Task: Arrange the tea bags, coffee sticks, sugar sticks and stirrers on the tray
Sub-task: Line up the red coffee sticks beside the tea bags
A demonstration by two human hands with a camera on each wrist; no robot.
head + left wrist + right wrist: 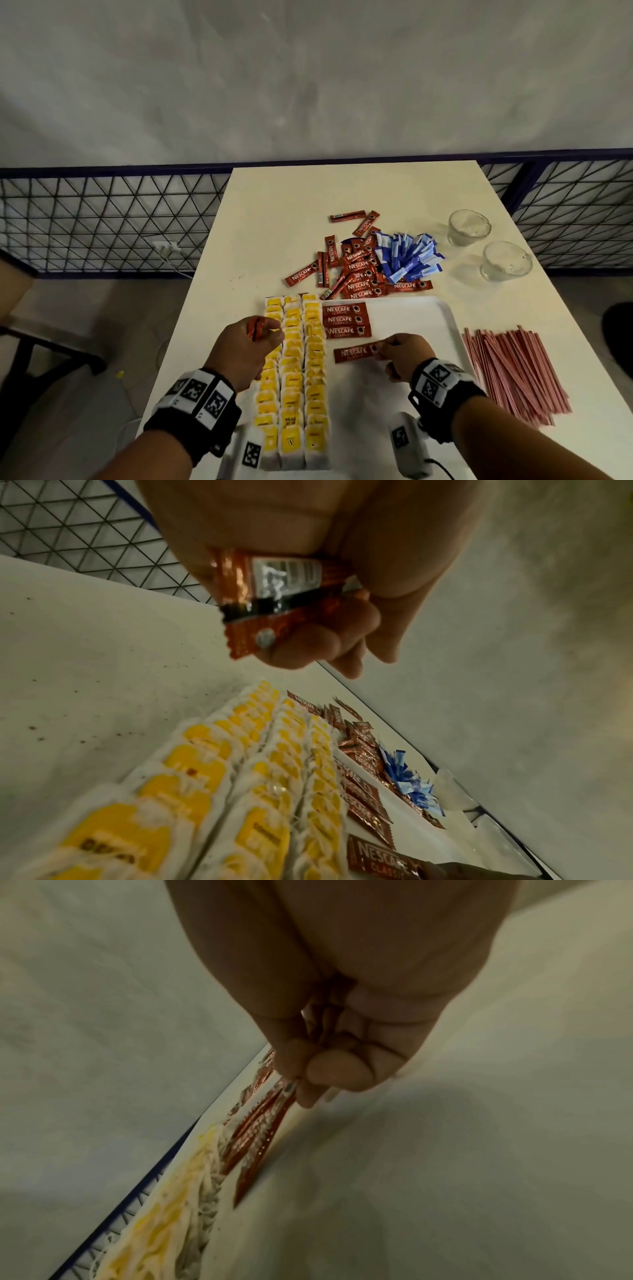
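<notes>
A white tray (414, 310) lies on the table. Three rows of yellow tea bags (294, 370) fill its left side. Beside them lie three red coffee sticks (346, 320) in a column. My right hand (399, 354) pinches a fourth coffee stick (352, 353) by its right end, low over the tray below the others. My left hand (253, 346) hovers above the tea bags and grips a small bunch of coffee sticks (270, 596). Loose coffee sticks (356, 270) and blue sugar sticks (407, 257) are heaped beyond the tray. Red stirrers (513, 370) lie right of it.
Two clear glass cups (469, 226) (507, 260) stand at the table's far right. A wire mesh fence (102, 219) runs behind the table. A white device with a marker (407, 445) sits near the tray's front edge.
</notes>
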